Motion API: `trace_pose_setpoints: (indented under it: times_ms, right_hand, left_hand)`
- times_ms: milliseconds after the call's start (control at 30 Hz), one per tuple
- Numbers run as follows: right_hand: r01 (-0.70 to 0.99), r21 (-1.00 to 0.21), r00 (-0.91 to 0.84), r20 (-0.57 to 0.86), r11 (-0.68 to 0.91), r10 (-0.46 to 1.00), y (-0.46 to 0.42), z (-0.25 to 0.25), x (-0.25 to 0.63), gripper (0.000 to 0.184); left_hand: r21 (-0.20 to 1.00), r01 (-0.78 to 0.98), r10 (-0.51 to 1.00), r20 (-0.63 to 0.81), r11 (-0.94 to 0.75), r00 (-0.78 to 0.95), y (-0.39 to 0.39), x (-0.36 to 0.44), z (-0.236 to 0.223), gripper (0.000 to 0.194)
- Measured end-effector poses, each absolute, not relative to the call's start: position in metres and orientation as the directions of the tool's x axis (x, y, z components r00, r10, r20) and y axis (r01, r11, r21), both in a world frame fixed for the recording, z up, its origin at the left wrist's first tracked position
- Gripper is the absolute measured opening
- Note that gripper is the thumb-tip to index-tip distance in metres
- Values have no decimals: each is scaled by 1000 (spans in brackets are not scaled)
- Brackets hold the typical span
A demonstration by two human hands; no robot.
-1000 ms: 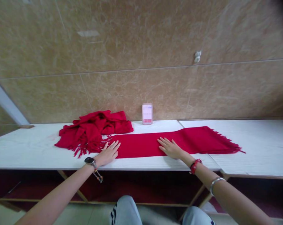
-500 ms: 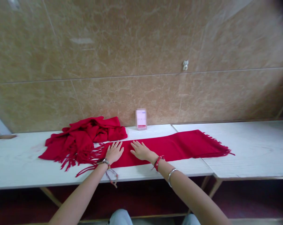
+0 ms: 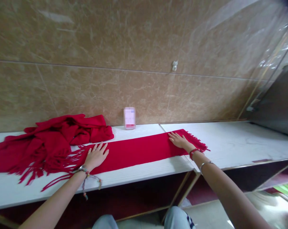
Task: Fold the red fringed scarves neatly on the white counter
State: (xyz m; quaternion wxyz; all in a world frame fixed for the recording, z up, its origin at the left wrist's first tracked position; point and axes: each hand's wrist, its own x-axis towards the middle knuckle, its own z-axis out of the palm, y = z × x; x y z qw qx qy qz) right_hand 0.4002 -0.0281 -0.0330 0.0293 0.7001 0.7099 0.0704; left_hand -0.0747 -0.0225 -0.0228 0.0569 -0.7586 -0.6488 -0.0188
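Note:
A red fringed scarf lies stretched lengthwise in a long flat strip on the white bench top. My left hand presses flat on its left end, fingers spread, just beside the fringe. Near the right end, my right hand also rests flat on the cloth with its fingers stretched out. More red fringed cloth is heaped loosely to the left, against the wall; its strands meet the scarf's left fringe.
A small pale upright object, blurred out, stands by the wall behind the scarf. The white bench top runs on to the right, with a seam between two panels. A small white figure is on the tiled wall.
My right hand has slid rightward along the scarf to near its right end, while my left hand stays at the left end. The view has turned to the right.

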Motion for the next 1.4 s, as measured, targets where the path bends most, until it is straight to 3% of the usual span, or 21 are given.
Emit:
trace_pose_setpoints:
  times_ms: [100,233,333,433,500,600,667,733,800,867,933,1000,1067,1300,1400]
  right_hand:
    - [983,178,49,6,-50,999,-31,-26,440,42]
    - [982,188,12,97,-30,995,-30,-12,436,42]
    - [983,117,-161,213,138,964,-25,-9,391,46]
    - [926,90,-376,198,365,905,-20,-16,345,49]
    - [900,99,-435,159,424,886,-20,-23,336,47]
    - [941,93,-334,127,324,934,-21,-27,361,43]
    - [988,52,-147,113,142,983,-23,-26,393,43]
    - [999,41,-12,148,6,989,-28,-22,422,43]
    - [999,37,6,229,-15,973,-38,-18,435,42]
    - [993,20,-113,319,112,941,-51,-15,424,42]
    - [939,3,-320,365,343,874,-67,-12,394,42]
    - [840,-10,-508,339,543,792,-84,-8,352,40]
    - [762,-12,-616,295,647,731,-99,-2,310,41]
    - [678,120,-735,110,725,669,-114,11,240,25]
    - [675,175,-737,113,717,666,-111,8,237,24]
  left_hand:
    - [-66,988,985,93,-141,147,-23,-74,-22,53]
    - [-89,984,982,100,-152,161,-23,-75,-23,53]
    - [-125,980,982,89,-155,167,-21,-76,-24,53]
    - [-146,977,983,69,-157,168,-20,-76,-22,52]
    - [-143,979,987,52,-146,155,-21,-75,-21,53]
    - [-133,982,990,29,-134,139,-21,-73,-19,53]
    - [-123,984,991,21,-129,133,-20,-73,-19,53]
    - [-108,986,991,18,-128,130,-20,-75,-21,53]
    - [-101,986,990,24,-135,138,-18,-77,-22,53]
    - [-123,978,983,52,-167,174,-15,-77,-22,52]
    - [-167,953,957,101,-253,271,-12,-73,-19,49]
    - [-192,902,900,139,-386,414,-9,-60,-11,46]
    - [-149,848,841,126,-508,526,-5,-40,-2,44]
    - [-16,673,672,-64,-740,737,10,47,10,44]
    - [77,656,652,-78,-751,755,23,71,6,42]
